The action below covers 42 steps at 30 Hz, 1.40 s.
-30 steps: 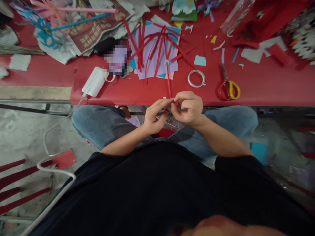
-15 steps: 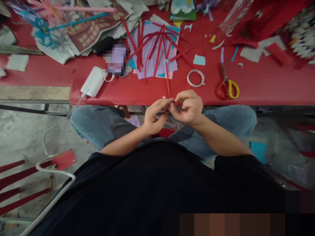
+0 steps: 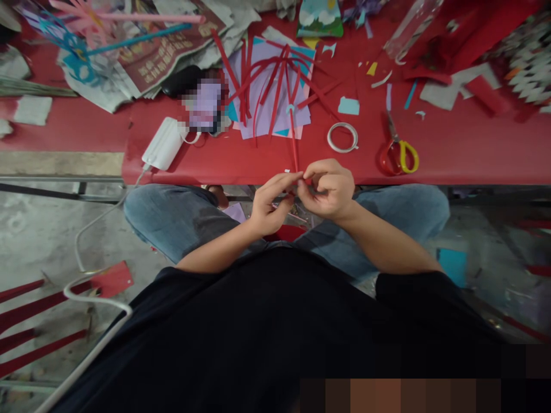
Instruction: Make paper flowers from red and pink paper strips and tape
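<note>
At the table's front edge, my left hand and my right hand meet, fingertips nearly touching. Both are closed in a pinch around the near end of a thin red paper stem. The stem runs away from me to a light blue band, beyond which red paper strips fan out in loops. Those strips lie over lilac paper sheets with blue and pink ones beneath. My fingers hide the stem's tip.
On the red table, a roll of tape and yellow-and-red scissors lie to the right. A white power bank with a cable sits left, near a blurred phone. Newspaper, pinwheel-like straw pieces and paper scraps are farther back.
Almost nothing differs. My fingertips shift very slightly at the stem's end; the strips and the things on the table stay put.
</note>
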Motion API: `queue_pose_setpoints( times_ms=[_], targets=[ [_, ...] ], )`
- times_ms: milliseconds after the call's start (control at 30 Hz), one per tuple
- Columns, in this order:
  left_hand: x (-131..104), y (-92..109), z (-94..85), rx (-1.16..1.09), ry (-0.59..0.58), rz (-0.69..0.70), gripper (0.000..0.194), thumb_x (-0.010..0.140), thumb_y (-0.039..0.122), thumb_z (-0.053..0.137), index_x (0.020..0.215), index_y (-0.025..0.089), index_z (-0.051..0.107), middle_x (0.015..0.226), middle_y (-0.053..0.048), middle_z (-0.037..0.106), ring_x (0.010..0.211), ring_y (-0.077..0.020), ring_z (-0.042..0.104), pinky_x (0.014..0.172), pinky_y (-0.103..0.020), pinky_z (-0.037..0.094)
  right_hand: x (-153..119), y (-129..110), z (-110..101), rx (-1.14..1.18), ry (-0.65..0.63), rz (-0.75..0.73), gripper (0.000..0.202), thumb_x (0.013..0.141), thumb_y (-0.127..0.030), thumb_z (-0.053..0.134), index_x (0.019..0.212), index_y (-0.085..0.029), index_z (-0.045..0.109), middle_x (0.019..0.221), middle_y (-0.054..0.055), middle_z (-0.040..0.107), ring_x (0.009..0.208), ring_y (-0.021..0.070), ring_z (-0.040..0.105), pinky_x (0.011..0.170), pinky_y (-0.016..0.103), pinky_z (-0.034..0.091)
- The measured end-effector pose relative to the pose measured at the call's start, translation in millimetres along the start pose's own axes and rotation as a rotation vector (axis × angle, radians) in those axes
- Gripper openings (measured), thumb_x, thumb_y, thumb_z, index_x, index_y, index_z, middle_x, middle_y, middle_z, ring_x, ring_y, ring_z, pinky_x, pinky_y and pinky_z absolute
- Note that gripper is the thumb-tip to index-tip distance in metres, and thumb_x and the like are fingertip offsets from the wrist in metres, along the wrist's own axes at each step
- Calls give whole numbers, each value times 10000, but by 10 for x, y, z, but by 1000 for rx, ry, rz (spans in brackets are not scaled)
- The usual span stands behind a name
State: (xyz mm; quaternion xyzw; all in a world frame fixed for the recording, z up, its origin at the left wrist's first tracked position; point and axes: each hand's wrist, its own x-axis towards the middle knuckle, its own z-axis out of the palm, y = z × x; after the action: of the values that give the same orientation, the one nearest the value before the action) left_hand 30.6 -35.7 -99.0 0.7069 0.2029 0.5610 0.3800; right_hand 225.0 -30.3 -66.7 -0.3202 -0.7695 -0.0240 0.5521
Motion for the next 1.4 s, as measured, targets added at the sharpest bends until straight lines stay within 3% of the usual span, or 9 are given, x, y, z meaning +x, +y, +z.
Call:
queue_pose_setpoints(
  times_ms=[267,467,633,867,1133,1267,1400],
  targets=[
    [-14,-3,-8,13,-5,-29,529,1070,183,623,1589,257,687,1176,-73,763,1018,-167,720,980,-361,636,46,-36,-26,5,-2,-3,403,982,-96,743,886,-298,407,971,-12,781,682,138,690,573,298,492],
    [-13,8,-5,17,-12,-26,569,1073,178,616,1632,278,654,1288,-87,764,983,-152,687,926,-337,623,42,-41,-28,21,1,12,400,964,-92,752,889,-297,416,968,-11,781,644,137,663,550,304,469],
    [-10,8,2,-1,3,-23,576,1075,165,600,1633,301,648,1362,-92,751,942,-136,690,925,-339,630,14,-38,-3,59,21,118,383,991,-158,761,906,-297,414,1043,8,800,679,155,697,568,321,520],
    [7,58,11,25,8,-25,559,1075,143,600,1618,262,660,1347,-104,703,944,-115,672,906,-295,621,65,-29,-11,-22,2,27,387,983,-148,759,892,-285,409,984,-10,786,665,116,672,530,275,461],
    [14,60,27,4,9,-10,572,1060,133,606,1616,253,660,1342,-99,700,943,-106,664,902,-274,614,108,-37,-37,-44,-40,11,366,995,-161,713,847,-286,401,912,-27,771,682,122,685,557,278,502],
    [4,48,38,9,9,-24,591,1070,156,608,1645,287,635,1380,-100,683,929,-99,660,887,-269,617,103,-42,-49,-24,-59,47,331,979,-136,735,856,-286,467,908,-3,788,707,152,708,600,303,528],
    [3,61,29,10,2,-61,630,1080,180,622,1695,312,584,1444,-116,649,982,-114,670,924,-285,635,100,-27,-56,-50,-43,84,216,965,-214,812,1003,-284,611,931,30,800,759,189,735,645,326,540]
  ],
)
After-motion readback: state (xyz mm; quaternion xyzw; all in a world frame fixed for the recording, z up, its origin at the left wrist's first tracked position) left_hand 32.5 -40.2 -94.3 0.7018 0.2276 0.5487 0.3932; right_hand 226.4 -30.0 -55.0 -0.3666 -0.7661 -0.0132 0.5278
